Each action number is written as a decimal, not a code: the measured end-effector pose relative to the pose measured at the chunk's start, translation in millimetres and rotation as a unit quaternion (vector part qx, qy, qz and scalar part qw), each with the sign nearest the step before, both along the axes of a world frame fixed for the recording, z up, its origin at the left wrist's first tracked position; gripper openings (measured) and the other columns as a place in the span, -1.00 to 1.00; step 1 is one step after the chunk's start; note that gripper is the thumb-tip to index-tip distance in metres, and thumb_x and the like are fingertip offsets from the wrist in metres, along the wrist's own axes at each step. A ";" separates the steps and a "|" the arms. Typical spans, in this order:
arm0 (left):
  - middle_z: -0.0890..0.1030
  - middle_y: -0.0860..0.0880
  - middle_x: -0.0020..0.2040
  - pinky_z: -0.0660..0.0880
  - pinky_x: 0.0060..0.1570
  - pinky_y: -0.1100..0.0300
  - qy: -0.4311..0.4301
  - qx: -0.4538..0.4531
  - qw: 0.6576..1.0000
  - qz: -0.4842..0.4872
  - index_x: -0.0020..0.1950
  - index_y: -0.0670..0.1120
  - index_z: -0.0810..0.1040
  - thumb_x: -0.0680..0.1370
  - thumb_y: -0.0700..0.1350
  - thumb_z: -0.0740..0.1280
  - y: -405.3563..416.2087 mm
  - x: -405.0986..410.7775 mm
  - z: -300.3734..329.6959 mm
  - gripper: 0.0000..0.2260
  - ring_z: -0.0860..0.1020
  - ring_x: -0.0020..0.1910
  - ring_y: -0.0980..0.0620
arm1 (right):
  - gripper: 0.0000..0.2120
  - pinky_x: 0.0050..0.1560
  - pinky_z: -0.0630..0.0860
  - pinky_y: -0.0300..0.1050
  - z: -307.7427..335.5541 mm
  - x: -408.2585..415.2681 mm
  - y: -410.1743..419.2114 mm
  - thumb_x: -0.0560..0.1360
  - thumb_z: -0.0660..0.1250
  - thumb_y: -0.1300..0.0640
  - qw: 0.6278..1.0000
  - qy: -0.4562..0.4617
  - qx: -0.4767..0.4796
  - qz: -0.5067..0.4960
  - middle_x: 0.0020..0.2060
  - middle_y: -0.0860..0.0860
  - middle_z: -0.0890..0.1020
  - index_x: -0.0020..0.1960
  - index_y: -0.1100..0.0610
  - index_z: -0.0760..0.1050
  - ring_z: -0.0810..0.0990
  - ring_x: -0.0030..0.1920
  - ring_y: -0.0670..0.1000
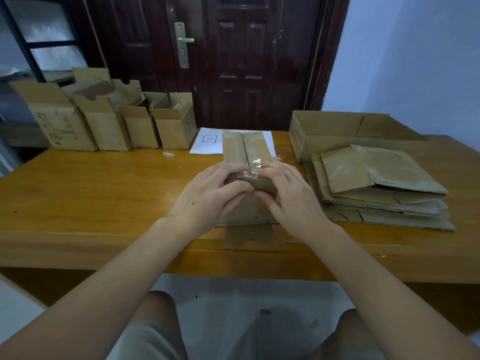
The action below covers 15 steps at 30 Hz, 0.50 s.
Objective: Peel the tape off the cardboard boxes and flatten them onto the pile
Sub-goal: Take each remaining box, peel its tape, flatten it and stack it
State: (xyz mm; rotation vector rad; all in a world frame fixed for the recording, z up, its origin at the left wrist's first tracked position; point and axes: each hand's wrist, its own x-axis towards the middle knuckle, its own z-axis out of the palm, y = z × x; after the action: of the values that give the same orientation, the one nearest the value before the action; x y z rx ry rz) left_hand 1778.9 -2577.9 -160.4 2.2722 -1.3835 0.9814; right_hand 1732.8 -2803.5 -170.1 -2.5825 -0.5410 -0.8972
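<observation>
A small cardboard box point(245, 149) stands in the middle of the wooden table point(104, 193), its top flaps closed by clear tape point(254, 165) along the seam. My left hand point(207, 196) grips the box's near left top edge, fingers curled over it. My right hand point(291, 196) holds the near right edge, fingertips at the loose end of the tape. One bottom flap point(250, 235) sticks out toward me. A pile of flattened boxes point(376, 188) lies to the right.
Several open boxes point(104, 120) stand in a row at the table's far left. A shallow open box point(345, 131) sits behind the pile. A white paper sheet point(207, 141) lies behind the taped box. A dark door is beyond the table.
</observation>
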 end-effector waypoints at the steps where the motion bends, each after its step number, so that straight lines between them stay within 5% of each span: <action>1: 0.57 -0.13 0.30 0.51 0.25 0.08 -0.003 -0.007 1.000 0.004 0.16 -0.09 0.66 0.67 -0.05 0.30 -1.5 -0.4 -0.2 -0.81 0.54 0.25 -0.07 | -0.60 0.49 0.31 -0.01 0.5 -1.0 0.3 0.60 0.36 0.00 1.000 0.005 0.005 0.001 0.43 0.07 0.48 0.38 0.11 0.43 0.33 0.51 0.07; 5: 0.61 -0.07 0.20 0.49 0.23 0.09 -0.008 -0.008 1.000 0.023 0.10 -0.09 0.66 0.64 -0.09 0.33 -8.1 -2.7 0.7 -0.85 0.56 0.19 -0.05 | -0.61 0.50 0.34 0.05 5.2 -5.9 -0.4 0.59 0.34 -0.02 0.999 0.032 0.037 0.020 0.46 0.08 0.44 0.34 0.10 0.39 0.29 0.55 0.04; 10: 0.61 -0.06 0.16 0.42 0.34 0.07 0.019 -0.029 0.998 0.044 0.07 -0.09 0.63 0.65 -0.07 0.26 -15.8 -8.1 -3.3 -0.82 0.55 0.22 -0.06 | -0.91 0.52 0.32 0.12 3.6 -7.4 -1.7 0.56 0.40 0.12 0.997 0.044 0.038 0.042 0.54 0.12 0.34 0.02 0.09 0.51 0.19 0.60 0.08; 15: 0.60 -0.06 0.21 0.39 0.43 0.05 0.048 -0.032 0.998 0.033 0.18 -0.10 0.60 0.63 -0.02 0.33 -12.1 -7.6 -4.8 -0.79 0.53 0.27 -0.04 | -0.86 0.51 0.34 0.11 0.1 -7.0 10.7 0.53 0.36 0.05 0.987 0.047 0.145 0.040 0.53 0.10 0.37 0.01 0.08 0.64 0.21 0.59 0.07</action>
State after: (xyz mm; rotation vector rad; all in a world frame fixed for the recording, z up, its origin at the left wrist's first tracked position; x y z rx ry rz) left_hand 1771.2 -2590.0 -165.1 2.2999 -1.2283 0.9112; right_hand 1725.9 -2792.8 -170.0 -2.3103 -0.4476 -0.7601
